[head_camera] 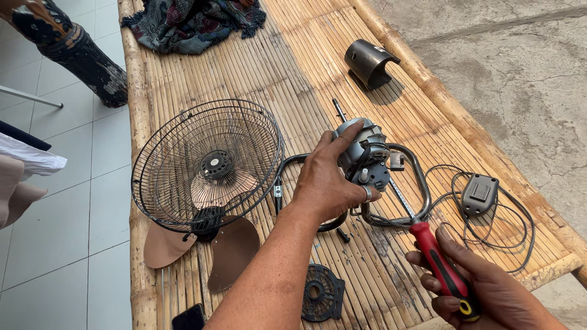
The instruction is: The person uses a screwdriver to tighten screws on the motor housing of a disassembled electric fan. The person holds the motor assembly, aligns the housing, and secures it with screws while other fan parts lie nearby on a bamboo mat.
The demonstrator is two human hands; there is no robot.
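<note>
Wire fan guard (pixel 208 165), round and black, lies over brown plastic blades (pixel 232 250) on the slatted bamboo bench (pixel 306 67); left hand (pixel 327 183) clasps the grey metal motor (pixel 364 156); right hand (pixel 483 287) grips a red-handled screwdriver (pixel 437 260), tip at the motor.

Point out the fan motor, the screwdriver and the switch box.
fan motor (pixel 361 153), head view, on its grey housing beside the left hand's fingers.
screwdriver (pixel 437 260), head view, on the red handle above the right hand's grip.
switch box (pixel 479 194), head view, on its dark top face.
</note>
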